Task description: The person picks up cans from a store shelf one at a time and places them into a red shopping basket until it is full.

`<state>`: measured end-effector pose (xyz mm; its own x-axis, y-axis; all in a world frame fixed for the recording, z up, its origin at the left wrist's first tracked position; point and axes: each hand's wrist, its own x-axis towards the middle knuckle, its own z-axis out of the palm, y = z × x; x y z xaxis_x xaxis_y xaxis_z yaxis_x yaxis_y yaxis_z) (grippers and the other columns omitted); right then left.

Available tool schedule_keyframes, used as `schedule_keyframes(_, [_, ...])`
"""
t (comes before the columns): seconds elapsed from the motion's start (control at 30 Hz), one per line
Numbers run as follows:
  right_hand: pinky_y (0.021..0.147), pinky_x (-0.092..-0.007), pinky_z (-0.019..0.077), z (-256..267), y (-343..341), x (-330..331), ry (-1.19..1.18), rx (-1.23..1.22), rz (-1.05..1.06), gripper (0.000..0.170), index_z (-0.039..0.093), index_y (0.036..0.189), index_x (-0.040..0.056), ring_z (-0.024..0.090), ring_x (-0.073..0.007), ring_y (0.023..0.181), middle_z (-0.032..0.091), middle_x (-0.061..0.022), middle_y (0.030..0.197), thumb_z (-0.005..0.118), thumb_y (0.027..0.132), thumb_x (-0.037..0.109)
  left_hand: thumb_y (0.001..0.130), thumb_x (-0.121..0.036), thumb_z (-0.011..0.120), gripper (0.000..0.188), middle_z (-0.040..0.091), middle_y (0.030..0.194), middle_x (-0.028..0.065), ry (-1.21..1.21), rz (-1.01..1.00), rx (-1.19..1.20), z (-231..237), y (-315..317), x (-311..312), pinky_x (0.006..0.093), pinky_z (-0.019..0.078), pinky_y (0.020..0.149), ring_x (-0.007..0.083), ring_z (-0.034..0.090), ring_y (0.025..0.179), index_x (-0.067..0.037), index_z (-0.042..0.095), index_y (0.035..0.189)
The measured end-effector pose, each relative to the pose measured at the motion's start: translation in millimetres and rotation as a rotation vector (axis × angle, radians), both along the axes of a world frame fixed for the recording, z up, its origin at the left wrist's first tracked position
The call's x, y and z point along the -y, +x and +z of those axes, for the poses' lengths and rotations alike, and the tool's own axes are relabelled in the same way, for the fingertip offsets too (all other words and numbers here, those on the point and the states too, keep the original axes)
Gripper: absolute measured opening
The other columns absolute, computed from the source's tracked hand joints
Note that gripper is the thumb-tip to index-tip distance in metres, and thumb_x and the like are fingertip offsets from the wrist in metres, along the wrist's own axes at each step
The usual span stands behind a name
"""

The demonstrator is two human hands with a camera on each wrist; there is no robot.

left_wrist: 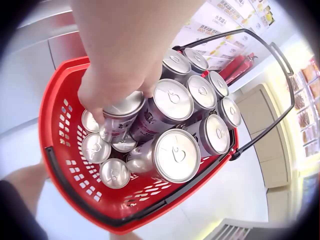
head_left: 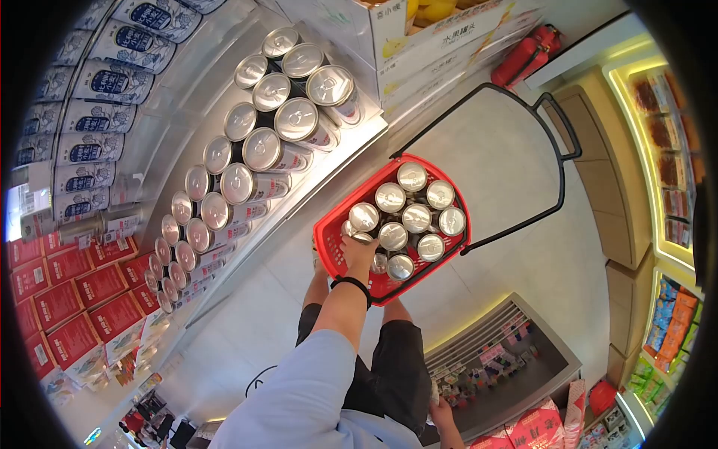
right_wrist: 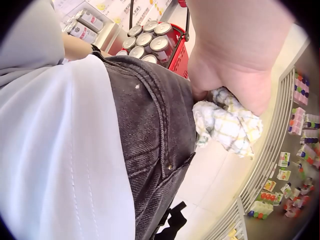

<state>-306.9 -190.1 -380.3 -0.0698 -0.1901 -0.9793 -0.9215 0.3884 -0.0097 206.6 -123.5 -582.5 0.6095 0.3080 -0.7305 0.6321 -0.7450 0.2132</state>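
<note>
My left hand [head_left: 359,251] reaches into a red shopping basket [head_left: 329,224] full of silver-topped cans [head_left: 416,218]. In the left wrist view its fingers curl over the rim of one can [left_wrist: 125,106], which stands among taller cans [left_wrist: 176,155]. Smaller can tops [left_wrist: 114,173] show lower down in the basket, and part of the gripped can is hidden under the hand. Down beside my dark shorts, my right hand [right_wrist: 232,80] grips a crumpled, checked cloth [right_wrist: 227,125].
On the left, a white shelf holds rows of similar cans [head_left: 262,150]. The basket's black handle [head_left: 557,142] extends toward a drinks cabinet [head_left: 479,359] and beige counters [head_left: 598,172]. Behind stand stacked white cartons [head_left: 419,60] and a red fire extinguisher [head_left: 523,56].
</note>
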Motion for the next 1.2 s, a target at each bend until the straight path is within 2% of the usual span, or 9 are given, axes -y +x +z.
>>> schedule_keyframes(0.1, [0.085,-0.0344,0.0504,9,34,4,-0.001,-0.007,0.006,0.035,0.062,0.131,0.0018,0.066,-0.0165,0.096,0.071,-0.0064,0.11,0.056,0.1,0.016,0.075,-0.05,0.082,0.12,0.025,0.159,0.0318,-0.112,-0.033,-0.022,-25,-2,-19,0.0471,0.0406,0.115,0.0474,0.041,0.139,0.005,0.013,0.156])
schedule_keyframes(0.23, [0.083,-0.0364,0.0518,3,61,7,0.008,0.02,-0.033,0.035,0.062,0.128,-0.0005,0.067,-0.0185,0.095,0.071,-0.0082,0.107,0.058,0.098,0.017,0.083,-0.055,0.071,0.092,0.059,0.134,0.0292,-0.225,-0.606,-0.228,36,45,-47,0.0444,0.0483,0.106,0.0387,0.06,0.125,0.007,0.043,0.144])
schedule_keyframes(0.4, [0.08,-0.0369,0.0536,-55,48,16,-0.081,0.207,0.16,0.035,0.063,0.125,-0.0019,0.069,-0.0205,0.093,0.072,-0.0105,0.108,0.064,0.096,0.018,0.088,-0.043,0.069,0.06,0.068,0.122,0.0213,-0.634,-0.783,0.007,221,122,-118,0.044,0.0517,0.097,0.037,0.066,0.114,-0.002,0.059,0.13])
schedule_keyframes(0.53, [0.076,-0.0368,0.0535,-39,118,13,-0.161,0.293,0.362,0.034,0.067,0.117,-0.0028,0.069,-0.0199,0.088,0.073,-0.0113,0.098,0.067,0.093,0.02,0.089,-0.036,0.069,0.05,0.069,0.121,0.0189,-0.38,-0.655,0.277,317,180,-233,0.0437,0.0525,0.095,0.0339,0.067,0.111,-0.005,0.06,0.127])
schedule_keyframes(0.7, [0.073,-0.0365,0.0529,-16,186,-8,-0.216,0.395,0.451,0.034,0.068,0.112,-0.0039,0.068,-0.0199,0.083,0.073,-0.0115,0.093,0.068,0.091,0.023,0.085,-0.026,0.072,0.051,0.057,0.134,0.0168,0.251,-0.494,0.282,322,209,-421,0.0467,0.0501,0.102,0.0354,0.053,0.128,-0.007,0.056,0.129])
schedule_keyframes(0.9, [0.075,-0.0383,0.0538,11,221,-23,-0.268,0.375,0.579,0.035,0.068,0.113,-0.0038,0.069,-0.0211,0.086,0.073,-0.0141,0.096,0.069,0.091,0.024,0.079,-0.018,0.076,0.076,0.038,0.148,0.0164,0.458,-0.114,0.154,282,185,-585,0.0472,0.0468,0.109,0.0411,0.043,0.137,-0.017,0.042,0.148])
schedule_keyframes(1.03, [0.077,-0.04,0.0546,43,248,-22,-0.306,0.257,0.681,0.037,0.067,0.115,-0.0035,0.07,-0.0233,0.088,0.073,-0.0153,0.097,0.069,0.091,0.025,0.073,-0.011,0.081,0.091,0.03,0.153,0.0173,0.279,-0.05,0.072,295,176,-615,0.0456,0.0486,0.108,0.0425,0.043,0.137,-0.021,0.037,0.152])
schedule_keyframes(1.13, [0.077,-0.04,0.055,134,316,-57,-0.312,0.226,0.674,0.038,0.068,0.115,-0.0035,0.071,-0.0245,0.087,0.073,-0.0163,0.098,0.069,0.091,0.026,0.068,-0.007,0.084,0.096,0.028,0.155,0.0177,0.284,0.013,0.125,278,180,-624,0.045,0.05,0.107,0.043,0.046,0.135,-0.021,0.038,0.15])
schedule_keyframes(1.2, [0.077,-0.0397,0.0551,113,299,-44,-0.337,0.203,0.728,0.037,0.068,0.114,-0.0032,0.071,-0.024,0.086,0.074,-0.0156,0.098,0.069,0.091,0.026,0.066,-0.006,0.086,0.096,0.029,0.154,0.0178,0.277,0.007,0.114,278,180,-621,0.0453,0.0506,0.106,0.0431,0.048,0.133,-0.02,0.038,0.148])
